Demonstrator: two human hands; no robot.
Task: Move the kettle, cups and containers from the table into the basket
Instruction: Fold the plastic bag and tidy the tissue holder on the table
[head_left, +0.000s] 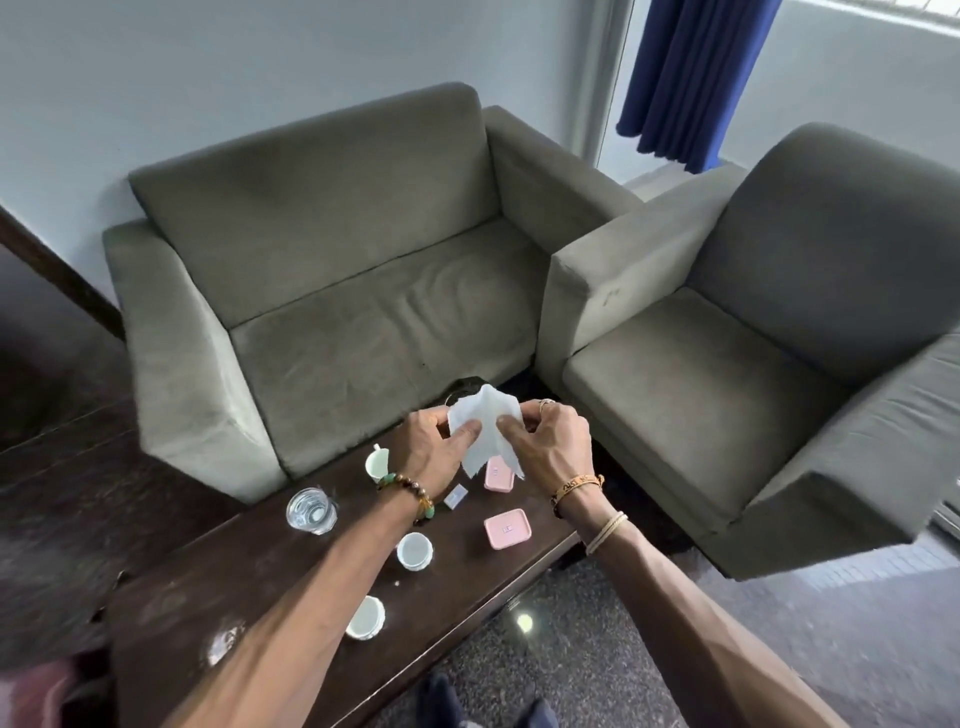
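Both hands hold a white tissue (485, 431) above the far end of the dark wooden table (270, 587). My left hand (434, 449) pinches its left side and my right hand (545, 441) pinches its right side. Below them lie two pink lidded containers, one (500, 475) partly behind the tissue and one (508, 529) nearer me. Three white cups stand on the table: one (377, 464) by my left wrist, one (414, 551) in the middle, one (366, 617) nearest. A clear glass (310, 511) stands at the left. A dark round object (462, 392) shows behind the tissue; no basket is in view.
A grey two-seat sofa (337, 291) stands behind the table and a grey armchair (727, 374) to its right. A small white packet (455, 497) lies by my left wrist. A blue curtain (685, 78) hangs at the back. Speckled floor lies right of the table.
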